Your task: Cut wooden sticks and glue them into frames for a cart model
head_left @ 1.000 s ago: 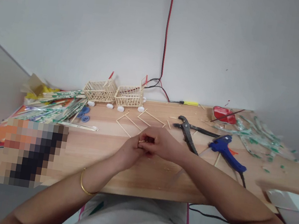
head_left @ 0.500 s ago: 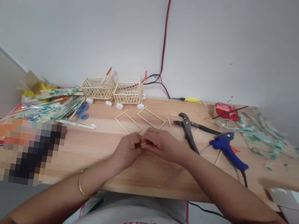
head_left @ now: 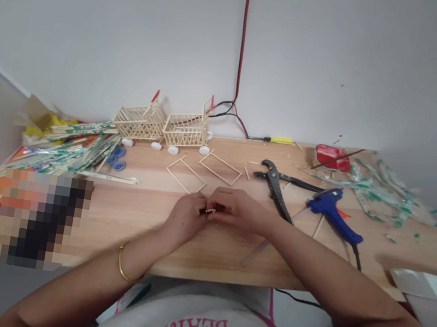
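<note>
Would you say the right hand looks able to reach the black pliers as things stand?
Probably yes: the black pliers lie close beyond the right hand, their jaws uncovered, though it seems occupied with small wooden sticks.

Left grip [head_left: 187, 216] and right grip [head_left: 234, 210] were pinched together on some tiny pale pieces [head_left: 210, 211], mostly hidden; couple of little stick carts [head_left: 184, 136] sat near the wall [head_left: 112, 19]; two stick frames [head_left: 217, 174] lay just beyond both grips; pliers [head_left: 276, 192] and a blue glue gun [head_left: 336, 217] cluttered the tabletop [head_left: 130, 221] off right.
</note>
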`<state>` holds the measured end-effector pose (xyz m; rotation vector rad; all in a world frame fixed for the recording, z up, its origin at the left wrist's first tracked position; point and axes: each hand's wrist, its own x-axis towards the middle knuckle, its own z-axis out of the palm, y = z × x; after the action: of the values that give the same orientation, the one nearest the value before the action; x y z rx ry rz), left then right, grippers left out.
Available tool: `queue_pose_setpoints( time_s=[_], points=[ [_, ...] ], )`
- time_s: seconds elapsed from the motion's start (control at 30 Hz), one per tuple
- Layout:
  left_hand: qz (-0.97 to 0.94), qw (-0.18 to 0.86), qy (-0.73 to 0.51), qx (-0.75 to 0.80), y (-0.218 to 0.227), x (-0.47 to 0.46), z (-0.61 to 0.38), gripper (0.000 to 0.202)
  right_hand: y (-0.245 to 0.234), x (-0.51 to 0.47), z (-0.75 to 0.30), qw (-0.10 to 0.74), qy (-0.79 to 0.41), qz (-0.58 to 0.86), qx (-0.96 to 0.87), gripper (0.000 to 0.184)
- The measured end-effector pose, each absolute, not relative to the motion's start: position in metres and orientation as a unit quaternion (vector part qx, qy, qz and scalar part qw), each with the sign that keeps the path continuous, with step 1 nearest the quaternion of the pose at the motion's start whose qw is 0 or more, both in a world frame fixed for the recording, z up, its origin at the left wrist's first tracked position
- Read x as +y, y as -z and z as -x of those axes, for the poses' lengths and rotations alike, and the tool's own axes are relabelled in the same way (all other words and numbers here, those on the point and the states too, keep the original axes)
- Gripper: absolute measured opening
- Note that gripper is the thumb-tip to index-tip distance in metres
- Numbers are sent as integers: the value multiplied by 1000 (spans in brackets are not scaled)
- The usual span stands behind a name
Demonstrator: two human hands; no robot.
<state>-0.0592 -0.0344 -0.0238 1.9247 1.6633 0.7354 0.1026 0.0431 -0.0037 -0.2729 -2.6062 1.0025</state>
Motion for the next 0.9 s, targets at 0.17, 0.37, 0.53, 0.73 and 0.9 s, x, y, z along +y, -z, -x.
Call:
queue_pose_setpoints(
  time_s=[0.17,0.37,0.53,0.73,0.9],
  points=[
    [-706,247,-281,601,26,-36,61,10,4,43,-101,176,-324,115,-923,8],
    [-706,214,-288,611,30,-37,59,14,5,40,-101,178,-315,117,-925,7],
    [-711,218,-214,633,24,-31,56,15,8,38,-98,185,-295,160,-924,8],
    [-656,248,-253,667,20,-34,53,62,8,29,-91,197,-288,193,-917,7],
    [-628,287,-298,659,25,-39,52,65,8,31,-92,197,-290,192,-917,8]
  ],
)
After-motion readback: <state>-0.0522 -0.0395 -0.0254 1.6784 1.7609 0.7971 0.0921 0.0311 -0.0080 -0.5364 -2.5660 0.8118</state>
